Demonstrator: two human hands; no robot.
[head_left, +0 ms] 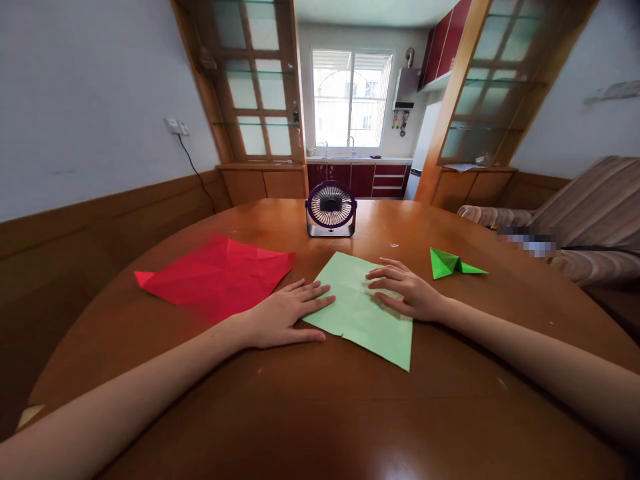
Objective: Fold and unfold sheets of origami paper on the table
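Note:
A light green sheet of paper lies on the table before me, with a faint crease and a small nick in its near edge. My left hand rests flat with fingers spread, its fingertips on the sheet's left corner. Over the right part of the sheet, my right hand is open, its fingers slightly bent and apart; whether they touch the paper I cannot tell. To the left lies a red sheet of paper with many creases and raised corners. A folded bright green paper piece sits right of my right hand.
The round wooden table fills the foreground. A small purple fan stands at its far side. A striped armchair is at the right, and a black cord hangs from a wall socket at the left.

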